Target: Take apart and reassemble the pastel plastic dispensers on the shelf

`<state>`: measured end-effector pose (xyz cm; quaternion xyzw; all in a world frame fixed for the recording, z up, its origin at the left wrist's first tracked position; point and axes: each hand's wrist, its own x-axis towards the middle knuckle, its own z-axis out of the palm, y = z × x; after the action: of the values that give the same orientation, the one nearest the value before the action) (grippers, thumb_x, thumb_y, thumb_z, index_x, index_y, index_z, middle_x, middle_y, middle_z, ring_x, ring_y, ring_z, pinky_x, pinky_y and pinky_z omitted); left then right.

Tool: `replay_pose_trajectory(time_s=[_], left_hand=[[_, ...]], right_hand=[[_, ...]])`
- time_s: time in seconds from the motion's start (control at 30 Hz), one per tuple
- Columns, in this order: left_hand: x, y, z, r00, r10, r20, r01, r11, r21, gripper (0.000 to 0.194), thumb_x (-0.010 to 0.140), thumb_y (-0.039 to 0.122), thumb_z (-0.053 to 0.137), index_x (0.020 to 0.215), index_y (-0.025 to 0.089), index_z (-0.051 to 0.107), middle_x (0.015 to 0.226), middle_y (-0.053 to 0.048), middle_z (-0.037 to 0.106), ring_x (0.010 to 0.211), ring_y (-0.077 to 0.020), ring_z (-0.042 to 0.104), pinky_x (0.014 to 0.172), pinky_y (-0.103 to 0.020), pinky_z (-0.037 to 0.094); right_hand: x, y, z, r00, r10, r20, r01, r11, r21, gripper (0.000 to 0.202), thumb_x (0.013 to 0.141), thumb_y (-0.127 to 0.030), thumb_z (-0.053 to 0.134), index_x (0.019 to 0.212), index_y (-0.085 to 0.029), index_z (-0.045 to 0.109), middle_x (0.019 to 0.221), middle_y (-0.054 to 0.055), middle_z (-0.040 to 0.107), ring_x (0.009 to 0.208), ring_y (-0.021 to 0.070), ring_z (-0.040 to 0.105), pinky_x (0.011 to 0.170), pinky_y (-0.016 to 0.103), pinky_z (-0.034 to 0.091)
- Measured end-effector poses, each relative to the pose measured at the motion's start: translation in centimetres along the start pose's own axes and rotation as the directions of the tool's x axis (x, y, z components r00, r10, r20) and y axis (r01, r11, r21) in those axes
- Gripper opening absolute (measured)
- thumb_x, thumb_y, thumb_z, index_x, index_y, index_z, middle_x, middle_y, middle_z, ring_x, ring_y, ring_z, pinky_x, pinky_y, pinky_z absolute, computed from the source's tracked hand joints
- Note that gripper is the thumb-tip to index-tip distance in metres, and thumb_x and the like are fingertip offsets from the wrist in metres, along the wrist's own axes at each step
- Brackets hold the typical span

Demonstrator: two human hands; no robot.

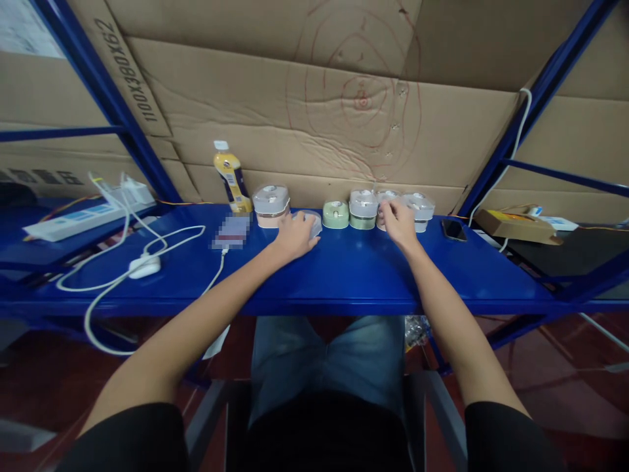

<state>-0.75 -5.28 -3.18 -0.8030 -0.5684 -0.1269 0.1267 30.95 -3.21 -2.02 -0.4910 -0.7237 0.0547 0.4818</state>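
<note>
A row of small boxes stands along the back of the blue shelf [339,275]. My left hand [295,237] is on a clear lid [313,224], its fingers curved over it. Just left of it is a pink box with a clear top [271,204]. Further right stand a low green box [336,214] and a green box with a clear top [363,208]. My right hand [397,221] has its fingers bent at a box with a clear top [388,195], which it partly hides. Beside that hand is another clear-topped box [420,208].
A yellow bottle [230,177] and a blurred flat item [232,232] with a cable are at the left. White cables and a charger [144,265] lie further left, near a power strip [91,216]. A phone [453,229] lies at the right, before a cardboard box [518,226].
</note>
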Motion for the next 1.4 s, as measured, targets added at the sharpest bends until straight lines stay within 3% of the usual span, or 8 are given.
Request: replay_pose_trajectory(time_s=[0.13, 0.27, 0.4, 0.53, 0.73, 0.87, 1.13, 1.4], left_hand=[[-3.4, -0.2, -0.3, 0.973, 0.216, -0.080, -0.226, 0.962, -0.150, 0.040, 0.099, 0.032, 0.071, 0.135, 0.020, 0.059, 0.152, -0.022, 0.061, 0.143, -0.0459, 0.057, 0.116, -0.065, 0.049], [-3.2, 0.7, -0.2, 0.873, 0.451, -0.185, -0.483, 0.743, -0.464, 0.040, 0.097, 0.040, 0.077, 0.129, 0.024, 0.060, 0.143, -0.016, 0.065, 0.137, -0.0380, 0.063, 0.118, -0.056, 0.053], [-0.5, 2.5, 1.1, 0.856, 0.449, -0.255, -0.497, 0.584, -0.642, 0.093, 0.078, 0.057, 0.096, 0.154, 0.025, 0.053, 0.157, -0.019, 0.060, 0.149, -0.0429, 0.058, 0.125, -0.059, 0.050], [1.0, 2.9, 2.7, 0.898, 0.398, -0.185, -0.393, 0.542, -0.743, 0.117, 0.065, 0.058, 0.102, 0.162, 0.023, 0.047, 0.158, -0.020, 0.064, 0.146, -0.0456, 0.063, 0.123, -0.061, 0.051], [0.0, 1.4, 2.8, 0.930, 0.330, -0.160, -0.342, 0.621, -0.705, 0.112, 0.071, 0.062, 0.098, 0.163, 0.020, 0.049, 0.151, -0.020, 0.067, 0.140, -0.0439, 0.066, 0.119, -0.058, 0.053], [-0.5, 0.9, 2.6, 0.926, 0.357, -0.121, -0.351, 0.700, -0.622, 0.080, 0.090, 0.068, 0.081, 0.155, 0.023, 0.067, 0.139, -0.017, 0.064, 0.135, -0.0409, 0.065, 0.124, -0.060, 0.050], [-0.2, 1.0, 2.4, 0.913, 0.382, -0.141, -0.377, 0.664, -0.645, 0.050, 0.102, 0.063, 0.068, 0.128, 0.024, 0.086, 0.142, -0.016, 0.061, 0.148, -0.0392, 0.056, 0.132, -0.059, 0.044], [1.5, -3.2, 2.3, 0.986, 0.150, -0.072, -0.164, 0.790, -0.591, 0.056, 0.098, 0.068, 0.065, 0.120, 0.020, 0.084, 0.132, -0.016, 0.065, 0.131, -0.0352, 0.065, 0.124, -0.056, 0.051]], right_hand=[[-1.0, -1.9, 1.2, 0.992, -0.053, 0.111, 0.044, 0.996, 0.077, 0.059, 0.097, -0.079, 0.065, 0.102, -0.022, 0.078, 0.097, 0.011, 0.079, 0.094, 0.0298, 0.074, 0.090, 0.048, 0.062], [-2.1, -3.3, 2.3, 0.894, -0.260, 0.366, 0.222, 0.965, 0.142, 0.086, 0.073, -0.078, 0.091, 0.139, -0.025, 0.074, 0.148, 0.016, 0.072, 0.136, 0.0393, 0.068, 0.117, 0.058, 0.055], [-2.5, -4.2, 2.7, 0.795, -0.267, 0.544, 0.237, 0.963, 0.126, 0.103, 0.066, -0.068, 0.099, 0.152, -0.023, 0.066, 0.149, 0.017, 0.073, 0.135, 0.0423, 0.070, 0.118, 0.060, 0.055], [-2.5, -4.4, 2.2, 0.789, -0.211, 0.577, 0.212, 0.975, 0.066, 0.100, 0.068, -0.063, 0.098, 0.153, -0.023, 0.066, 0.142, 0.014, 0.077, 0.128, 0.0418, 0.074, 0.114, 0.059, 0.058], [-1.6, -2.9, 0.0, 0.864, -0.117, 0.489, 0.109, 0.993, 0.044, 0.083, 0.077, -0.061, 0.091, 0.148, -0.023, 0.070, 0.138, 0.014, 0.078, 0.122, 0.0381, 0.075, 0.108, 0.057, 0.061], [-0.6, -1.0, -2.1, 0.921, 0.066, 0.384, -0.045, 0.997, -0.062, 0.091, 0.076, -0.064, 0.091, 0.152, -0.019, 0.066, 0.134, 0.017, 0.078, 0.114, 0.0371, 0.076, 0.103, 0.057, 0.063], [0.3, 2.2, -3.5, 0.897, 0.194, 0.398, -0.135, 0.976, -0.171, 0.081, 0.071, -0.061, 0.097, 0.138, -0.022, 0.074, 0.094, 0.006, 0.078, 0.089, 0.0331, 0.077, 0.088, 0.057, 0.067], [0.4, 2.4, -4.5, 0.829, 0.177, 0.530, -0.093, 0.979, -0.180, 0.086, 0.060, -0.055, 0.103, 0.136, -0.024, 0.076, 0.130, 0.014, 0.081, 0.118, 0.0408, 0.078, 0.107, 0.060, 0.064]])
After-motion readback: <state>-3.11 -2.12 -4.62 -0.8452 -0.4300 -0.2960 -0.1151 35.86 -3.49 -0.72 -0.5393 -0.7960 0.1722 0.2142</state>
